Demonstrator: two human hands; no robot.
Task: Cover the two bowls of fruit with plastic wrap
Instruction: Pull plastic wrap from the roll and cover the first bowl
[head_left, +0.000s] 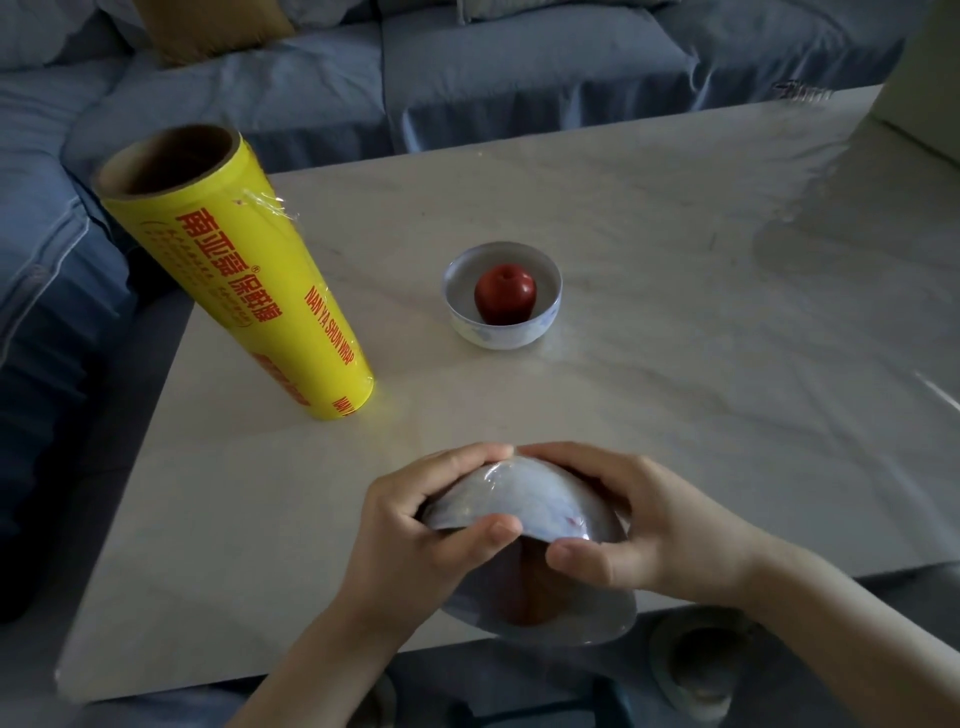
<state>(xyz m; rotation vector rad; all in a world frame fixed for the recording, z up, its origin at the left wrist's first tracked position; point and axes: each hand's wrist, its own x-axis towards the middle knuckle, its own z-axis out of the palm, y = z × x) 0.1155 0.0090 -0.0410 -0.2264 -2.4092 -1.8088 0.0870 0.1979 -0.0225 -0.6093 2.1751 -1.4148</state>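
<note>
My left hand (415, 514) and right hand (649, 530) both clasping the wrapped bowl (524, 504), tilted at the table's (675, 260) near edge, film taut across its mouth, uncovered bowl (502, 296) with red apple (505, 293) farther back at centre, yellow plastic wrap roll (244, 275) upright far left.

Yellow plastic wrap roll (244, 280), red print "NAN YA SHUN WRAP"; Chinese characters alongside
</note>
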